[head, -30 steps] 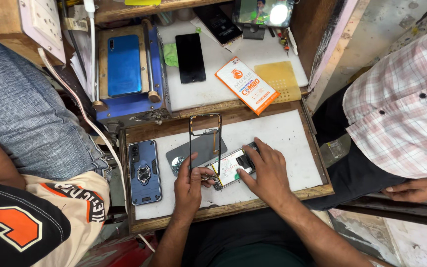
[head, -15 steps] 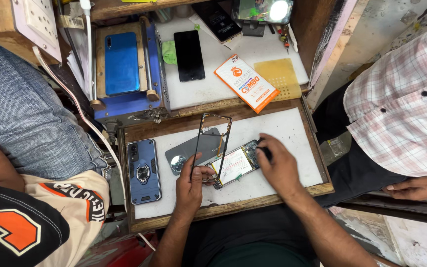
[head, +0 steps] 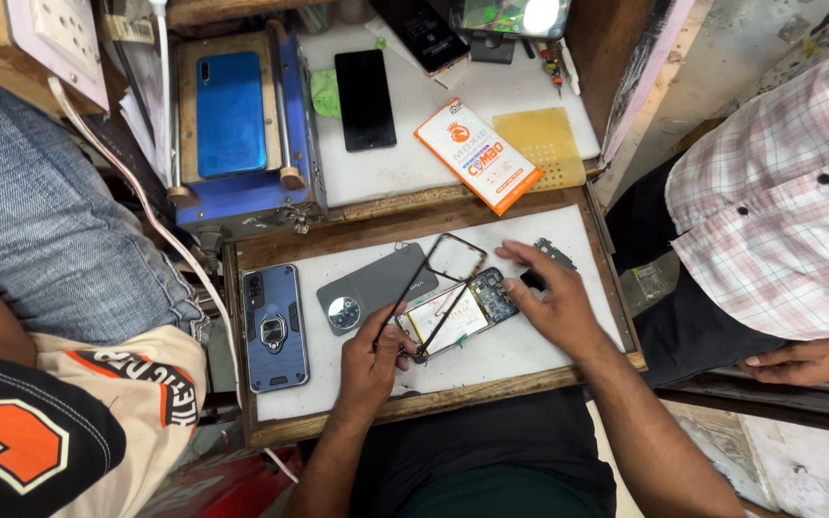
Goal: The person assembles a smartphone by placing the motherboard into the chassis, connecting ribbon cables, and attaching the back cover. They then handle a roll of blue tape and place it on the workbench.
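Down on the white desk point(head: 530, 355), the left hand point(head: 371, 360) has its fingers pinched shut on a thin black phone frame point(head: 434, 288), holding it tilted over an opened phone point(head: 458, 315) whose inner parts show. The right hand point(head: 554, 302) lies with its fingers spread flat, pressing that phone's far end; a small dark part point(head: 554, 252) sits just beyond its fingertips. Left of the left fingers lie a grey back cover point(head: 376, 286) with a round camera ring and a blue rugged phone case point(head: 273, 326). Well beyond both hands, an orange-and-white rectangular package point(head: 477, 153) lies slantwise beside a yellow pad point(head: 544, 144), near a black phone point(head: 365, 99).
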The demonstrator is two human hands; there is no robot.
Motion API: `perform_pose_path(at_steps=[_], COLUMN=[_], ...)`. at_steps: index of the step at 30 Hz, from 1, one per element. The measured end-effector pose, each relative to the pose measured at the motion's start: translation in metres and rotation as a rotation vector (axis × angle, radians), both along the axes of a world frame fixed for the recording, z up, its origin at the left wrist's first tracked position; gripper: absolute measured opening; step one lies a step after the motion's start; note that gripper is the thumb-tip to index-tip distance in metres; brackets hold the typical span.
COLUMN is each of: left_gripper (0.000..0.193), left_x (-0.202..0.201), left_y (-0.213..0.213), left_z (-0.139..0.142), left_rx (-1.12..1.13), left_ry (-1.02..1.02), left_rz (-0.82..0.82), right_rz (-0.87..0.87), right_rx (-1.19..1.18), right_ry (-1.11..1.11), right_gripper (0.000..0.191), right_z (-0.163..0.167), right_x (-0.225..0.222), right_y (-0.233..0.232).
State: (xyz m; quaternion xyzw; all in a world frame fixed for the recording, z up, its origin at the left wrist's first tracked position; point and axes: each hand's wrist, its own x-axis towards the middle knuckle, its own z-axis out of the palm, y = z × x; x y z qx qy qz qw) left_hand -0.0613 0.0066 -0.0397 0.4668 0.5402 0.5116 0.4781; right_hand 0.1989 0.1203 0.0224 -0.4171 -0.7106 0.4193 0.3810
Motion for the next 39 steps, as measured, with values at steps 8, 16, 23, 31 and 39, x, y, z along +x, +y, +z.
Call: perform_pose_path(at_steps=[8, 16, 23, 31, 39], left_gripper=[0.069, 0.059, 0.055, 0.051, 0.074], left_x=[-0.001, 0.008, 0.027, -0.013, -0.032], left_y=[-0.002, 0.009, 0.025, 0.012, 0.011], left_z=[-0.006, 0.022, 0.044, 0.024, 0.004], left_rx=[0.11, 0.382, 0.391, -0.002, 0.017], left_ry=[-0.056, 0.939, 1.089, -0.172, -1.079], left_rz=[0.052, -0.03, -0.223, -0.113, -0.159], right_rz=[0.07, -0.225, -0.213, -0.336, -0.356], right_rx=[-0.346, -0.492, -0.454, -0.47, -0.46], right_ry=[0.351, 0.73, 0.753, 0.965, 1.002], right_gripper=[0.023, 0.013, 0.014, 0.012, 0.012], right_z=[-0.023, -0.013, -0.011, -0.013, -0.016], right_x=[-0.01, 0.001, -0.002, 0.003, 0.005], right_y=[0.015, 0.021, 0.022, 0.025, 0.026])
